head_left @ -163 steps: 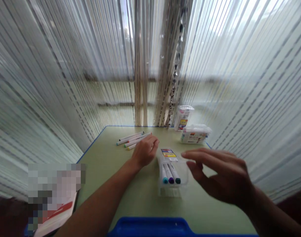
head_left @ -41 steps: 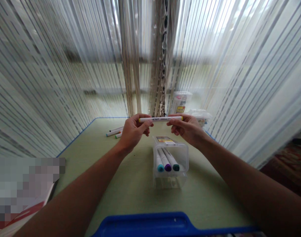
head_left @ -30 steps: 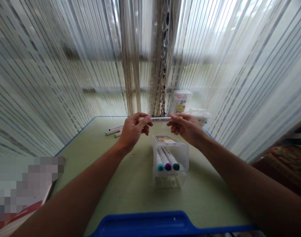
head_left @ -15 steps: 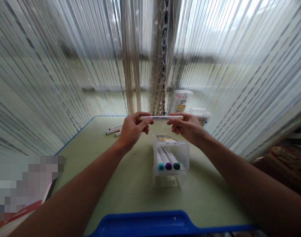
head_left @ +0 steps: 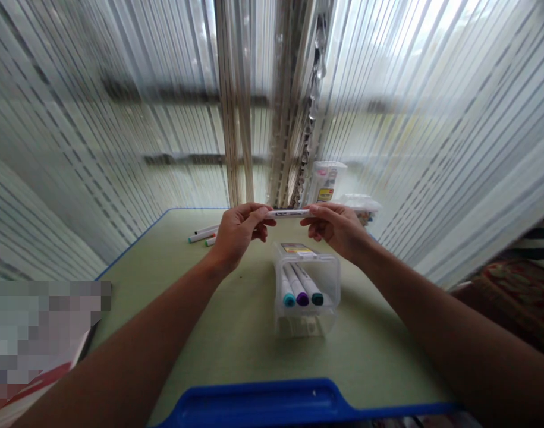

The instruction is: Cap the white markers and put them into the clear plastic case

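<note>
A white marker (head_left: 289, 213) with dark print along its barrel is held level between my two hands, above the far part of the table. My left hand (head_left: 242, 230) pinches its left end, and my right hand (head_left: 336, 227) grips its right end; fingers cover both ends. Below the hands, a clear plastic case (head_left: 336, 282) lies on its side with its open end facing me. Inside it are three white markers with light blue, purple and dark green (head_left: 317, 298) ends. Several more markers (head_left: 203, 236) lie on the table beyond my left wrist, partly hidden by it.
The light green table (head_left: 227, 345) has a blue edge, with a blue tray ledge (head_left: 263, 401) nearest me. A tall clear box (head_left: 329, 181) and a lower clear container (head_left: 363, 205) stand at the back right. String curtains (head_left: 164, 119) hang behind the table. Patterned fabric (head_left: 512, 291) shows at right.
Both hands have closed further over the marker's ends, so its yellow tips are now covered. The view has shifted slightly; the case and loose markers stay in place.
</note>
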Tool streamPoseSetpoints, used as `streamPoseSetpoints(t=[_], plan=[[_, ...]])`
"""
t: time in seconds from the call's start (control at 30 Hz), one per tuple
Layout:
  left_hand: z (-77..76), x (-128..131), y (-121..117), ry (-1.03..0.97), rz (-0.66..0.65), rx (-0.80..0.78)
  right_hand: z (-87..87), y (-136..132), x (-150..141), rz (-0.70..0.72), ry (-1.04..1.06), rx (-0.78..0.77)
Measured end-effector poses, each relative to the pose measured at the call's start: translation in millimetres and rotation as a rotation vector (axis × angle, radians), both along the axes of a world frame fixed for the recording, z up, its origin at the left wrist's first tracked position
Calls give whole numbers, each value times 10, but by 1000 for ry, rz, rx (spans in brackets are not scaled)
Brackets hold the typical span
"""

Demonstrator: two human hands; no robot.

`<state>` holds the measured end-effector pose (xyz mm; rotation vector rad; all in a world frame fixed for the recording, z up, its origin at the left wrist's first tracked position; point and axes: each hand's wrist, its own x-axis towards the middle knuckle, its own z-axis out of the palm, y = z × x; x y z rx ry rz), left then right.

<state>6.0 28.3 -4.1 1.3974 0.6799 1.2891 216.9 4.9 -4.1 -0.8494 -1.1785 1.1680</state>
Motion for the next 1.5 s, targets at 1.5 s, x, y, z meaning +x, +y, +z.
streamPoseSetpoints(t=[1.5], plan=[[42,-25,7,-58,-29,-75,51,-3,68,-4,42,-6]])
